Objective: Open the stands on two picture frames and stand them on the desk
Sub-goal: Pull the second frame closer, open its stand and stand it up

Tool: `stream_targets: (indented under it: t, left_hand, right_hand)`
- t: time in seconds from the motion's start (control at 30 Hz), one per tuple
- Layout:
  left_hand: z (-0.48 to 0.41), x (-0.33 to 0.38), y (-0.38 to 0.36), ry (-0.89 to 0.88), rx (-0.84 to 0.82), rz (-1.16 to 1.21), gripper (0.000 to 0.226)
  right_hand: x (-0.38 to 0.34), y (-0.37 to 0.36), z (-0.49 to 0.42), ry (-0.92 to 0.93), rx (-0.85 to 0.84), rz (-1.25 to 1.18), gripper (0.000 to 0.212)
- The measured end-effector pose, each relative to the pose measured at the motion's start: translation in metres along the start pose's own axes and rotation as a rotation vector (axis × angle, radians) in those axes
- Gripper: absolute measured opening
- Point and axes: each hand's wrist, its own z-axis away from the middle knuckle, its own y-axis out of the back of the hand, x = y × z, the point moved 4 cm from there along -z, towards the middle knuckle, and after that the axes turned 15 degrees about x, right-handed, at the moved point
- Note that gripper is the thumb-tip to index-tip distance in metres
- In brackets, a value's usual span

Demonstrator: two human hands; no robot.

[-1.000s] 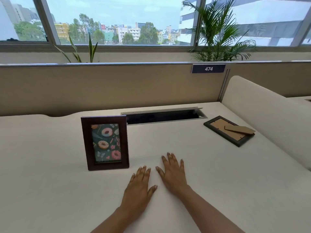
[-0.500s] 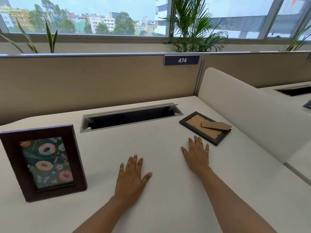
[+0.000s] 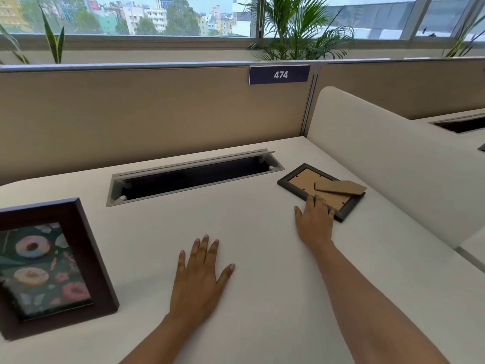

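Right hand (image 3: pixel 315 222) lies open and flat, fingertips touching the near edge of the face-down frame (image 3: pixel 309 186), holding nothing. That frame's long axis runs toward the far left. Left hand (image 3: pixel 199 279) rests spread on the desk (image 3: pixel 262 298), clearly farther off.

A long open slot (image 3: pixel 194 177) with a grey rim is sitting in the back part of the desk. Behind it a tan wall panel (image 3: pixel 131 114) is standing up, and a small blue sign (image 3: pixel 279 74) is hanging on its top edge — it is showing the number 474. A cream side panel (image 3: pixel 388 158) is standing on the right. Green plants (image 3: pixel 299 30) are growing by the window (image 3: pixel 147 17) — tall buildings are showing outside.
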Motion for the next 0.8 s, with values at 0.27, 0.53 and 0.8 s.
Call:
stream_targets:
  t: [0.27, 0.53, 0.8]
  left_hand:
    - [0.004, -0.001, 0.003, 0.012, 0.002, 0.0, 0.114]
    - [0.036, -0.013, 0.017, 0.041, 0.002, 0.002, 0.116]
    - [0.081, -0.038, 0.045, 0.099, 0.014, 0.033, 0.118]
  right_hand:
    - [-0.017, 0.01, 0.036, 0.093, 0.01, -0.017, 0.053]
    - [-0.047, 0.023, 0.094, 0.18, 0.044, -0.03, 0.045]
    - [-0.087, 0.056, 0.167, 0.294, -0.001, -0.04, 0.049]
